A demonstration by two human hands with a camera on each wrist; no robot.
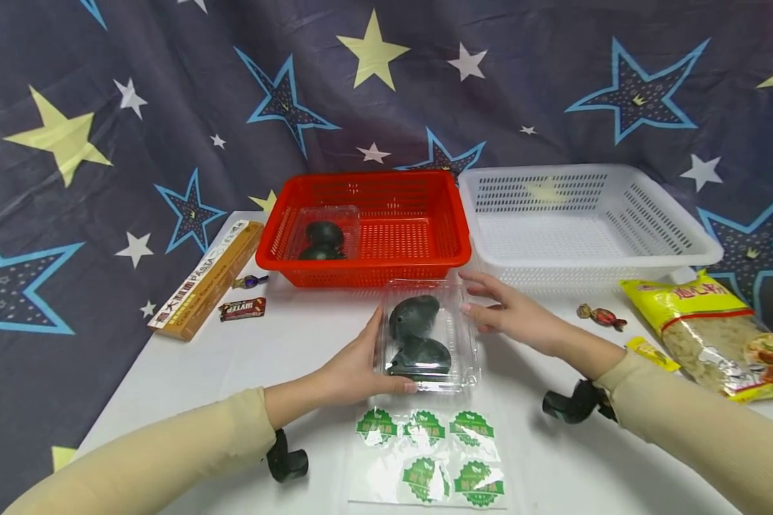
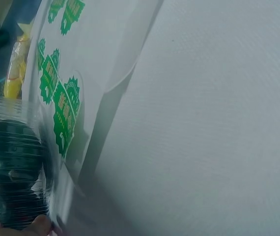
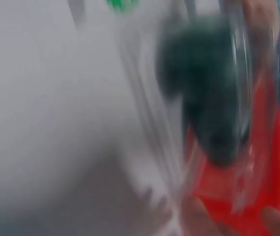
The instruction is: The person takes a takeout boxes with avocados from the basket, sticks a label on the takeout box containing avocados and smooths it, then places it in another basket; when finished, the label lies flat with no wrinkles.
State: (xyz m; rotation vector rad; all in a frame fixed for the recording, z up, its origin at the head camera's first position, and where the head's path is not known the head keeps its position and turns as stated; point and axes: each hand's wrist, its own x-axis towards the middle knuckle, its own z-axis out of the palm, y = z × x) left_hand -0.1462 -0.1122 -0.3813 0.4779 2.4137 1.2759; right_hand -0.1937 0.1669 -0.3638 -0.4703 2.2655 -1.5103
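Over the white table (image 1: 245, 357), the left hand (image 1: 358, 365) grips a clear, rectangular plastic box (image 1: 462, 336) with two glossy, dark-green, rounded fruits (image 1: 415, 318); left fingertips are hidden. The right hand (image 1: 505, 307), fingers relaxed, seems to touch the box's right edge, though its wrist view blurs. Beyond, a red, perforated plastic basket (image 1: 373, 266) partly hides a similar box (image 1: 351, 220) inside.

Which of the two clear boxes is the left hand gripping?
The nearer box, in front of the red basket and gripped by the left hand; the other box sits inside that basket.
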